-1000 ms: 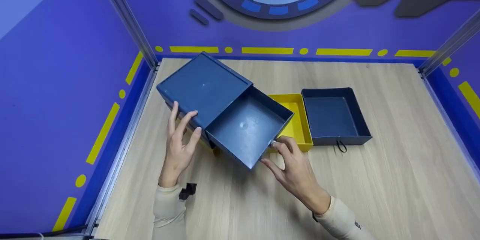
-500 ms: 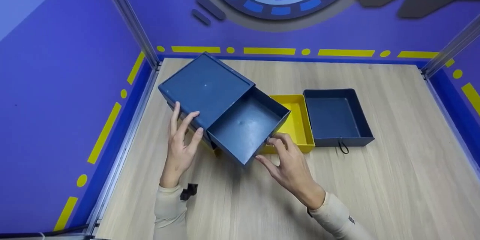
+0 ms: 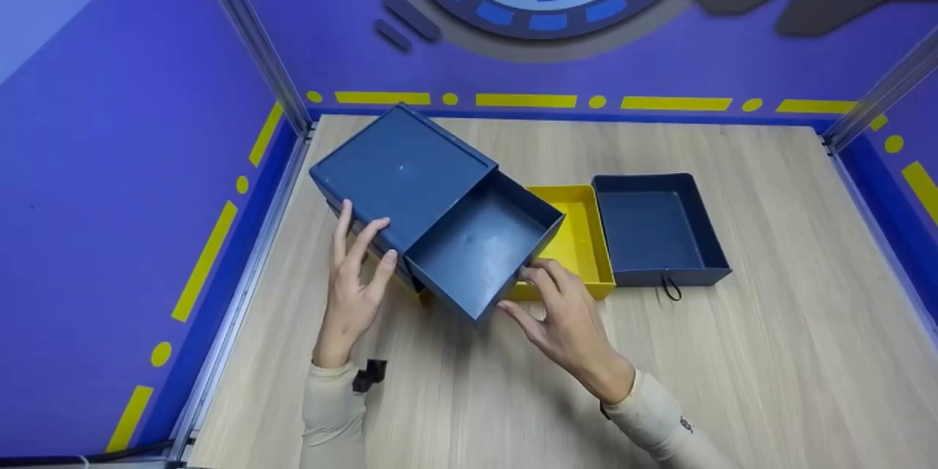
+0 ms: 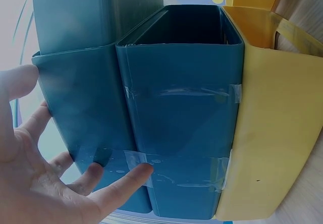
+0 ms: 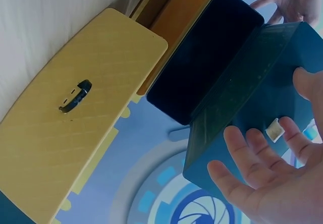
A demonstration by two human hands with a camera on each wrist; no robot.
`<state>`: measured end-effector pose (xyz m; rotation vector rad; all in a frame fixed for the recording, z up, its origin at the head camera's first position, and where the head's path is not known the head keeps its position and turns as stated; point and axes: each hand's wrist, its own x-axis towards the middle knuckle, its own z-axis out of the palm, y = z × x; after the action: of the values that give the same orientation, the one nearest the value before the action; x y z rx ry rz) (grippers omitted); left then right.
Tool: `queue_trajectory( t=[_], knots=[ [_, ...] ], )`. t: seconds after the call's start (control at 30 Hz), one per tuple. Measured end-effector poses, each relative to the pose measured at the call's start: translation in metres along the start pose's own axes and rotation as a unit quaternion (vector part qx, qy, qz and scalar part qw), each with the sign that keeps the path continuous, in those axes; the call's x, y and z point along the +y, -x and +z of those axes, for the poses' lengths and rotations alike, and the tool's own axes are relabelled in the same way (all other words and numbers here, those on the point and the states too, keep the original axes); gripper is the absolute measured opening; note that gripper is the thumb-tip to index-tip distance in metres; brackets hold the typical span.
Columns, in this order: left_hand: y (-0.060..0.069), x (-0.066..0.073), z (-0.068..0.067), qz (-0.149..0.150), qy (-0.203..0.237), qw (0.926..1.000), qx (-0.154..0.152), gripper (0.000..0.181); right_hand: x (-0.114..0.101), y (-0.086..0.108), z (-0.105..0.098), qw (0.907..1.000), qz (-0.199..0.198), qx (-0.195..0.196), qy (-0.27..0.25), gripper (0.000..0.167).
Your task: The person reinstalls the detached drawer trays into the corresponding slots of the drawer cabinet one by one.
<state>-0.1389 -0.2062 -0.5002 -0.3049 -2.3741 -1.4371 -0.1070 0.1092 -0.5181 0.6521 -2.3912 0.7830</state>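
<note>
A dark blue drawer sticks partly out of the top of a stacked cabinet. My right hand has its fingertips and thumb against the drawer's front; a small pale piece shows between the fingers in the right wrist view. With fingers spread, my left hand rests on the cabinet's side. The left wrist view shows clear tape across the middle blue case, whose front is hollow. Beside it in that view is the yellow case, the lowest level.
A yellow drawer lies on the wooden table right of the cabinet, partly hidden by the raised drawer. Touching it stands another dark blue drawer with a black loop handle. Blue panels wall the table's back and sides.
The top drawer has slid a little further into the cabinet. My right hand has moved slightly left with it, while the left hand keeps its place on the side.
</note>
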Motion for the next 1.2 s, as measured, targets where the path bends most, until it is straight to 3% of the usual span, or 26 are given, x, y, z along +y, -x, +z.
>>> queue_trajectory(
  t=[0.47,1.2],
  knots=[
    [-0.001,-0.001,0.0,0.0,0.006,1.0,-0.001,0.045,0.003,-0.006,0.0,0.9998,-0.022,0.003,0.0,0.044],
    [0.0,-0.001,0.001,0.004,0.003,1.0,0.001,0.045,0.001,-0.016,0.005,0.9997,-0.003,-0.021,-0.014,0.042]
  ],
)
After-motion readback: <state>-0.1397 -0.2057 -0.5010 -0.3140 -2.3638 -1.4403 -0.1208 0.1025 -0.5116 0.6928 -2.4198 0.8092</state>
